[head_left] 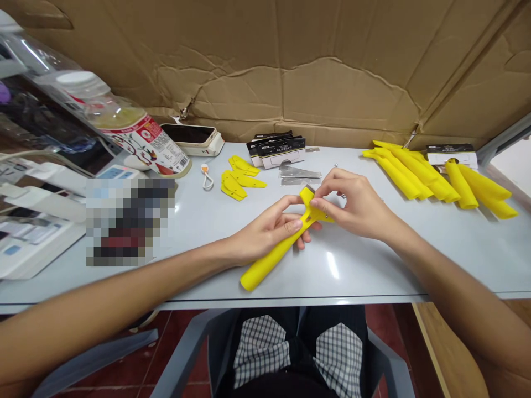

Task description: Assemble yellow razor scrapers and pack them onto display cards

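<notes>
A yellow tool handle (271,260) lies slantwise over the table, its rounded end toward me. My left hand (269,229) is wrapped round its upper part, thumb on top and fingertips showing beneath. At the wider head of the handle, my right hand (352,202) is closed in a pinch; whatever small thing is between its fingertips is hidden. A strip of metal blade shows at the head's edge. Beyond the hands are flat yellow plates (234,185), loose metal blades (301,173) and black-and-white blade packs (277,150).
More yellow handles (418,171) lie at the right beside another pack (452,156). At the left stand a tilted bottle (145,138), a dark-topped white device (193,139) and white power strips (37,237). A cable loop (207,179) lies near the plates. Cardboard (282,66) lines the back.
</notes>
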The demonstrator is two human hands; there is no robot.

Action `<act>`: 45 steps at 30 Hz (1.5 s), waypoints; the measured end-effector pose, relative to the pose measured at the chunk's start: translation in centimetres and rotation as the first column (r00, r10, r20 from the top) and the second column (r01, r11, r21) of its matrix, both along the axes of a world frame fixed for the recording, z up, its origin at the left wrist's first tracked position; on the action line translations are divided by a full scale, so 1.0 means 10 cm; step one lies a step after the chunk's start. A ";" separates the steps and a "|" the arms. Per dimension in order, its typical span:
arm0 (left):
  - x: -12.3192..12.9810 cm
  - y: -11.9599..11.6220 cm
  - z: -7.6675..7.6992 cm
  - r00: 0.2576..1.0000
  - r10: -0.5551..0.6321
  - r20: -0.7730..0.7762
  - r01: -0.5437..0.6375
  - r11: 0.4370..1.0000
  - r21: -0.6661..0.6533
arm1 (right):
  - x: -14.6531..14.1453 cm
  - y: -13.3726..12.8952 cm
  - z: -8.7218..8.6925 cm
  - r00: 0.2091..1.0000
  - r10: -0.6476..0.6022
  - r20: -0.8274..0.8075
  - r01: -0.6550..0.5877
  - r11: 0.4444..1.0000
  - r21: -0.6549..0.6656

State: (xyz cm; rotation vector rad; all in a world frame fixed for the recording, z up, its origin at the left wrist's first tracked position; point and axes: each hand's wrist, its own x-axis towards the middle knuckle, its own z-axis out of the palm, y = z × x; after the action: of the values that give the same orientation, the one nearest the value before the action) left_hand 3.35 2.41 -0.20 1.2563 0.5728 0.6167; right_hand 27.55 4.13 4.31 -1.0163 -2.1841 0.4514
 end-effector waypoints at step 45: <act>-0.02 0.03 0.06 0.999 -0.042 0.025 0.044 0.995 -0.094 | 0.00 0.01 0.00 0.999 -0.019 -0.035 0.016 0.996 -0.085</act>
State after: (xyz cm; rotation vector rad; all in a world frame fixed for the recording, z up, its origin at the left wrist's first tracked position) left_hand 3.20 2.76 0.37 1.1682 0.5480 0.5611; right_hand 27.60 4.25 4.26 -1.0637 -2.1382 0.5537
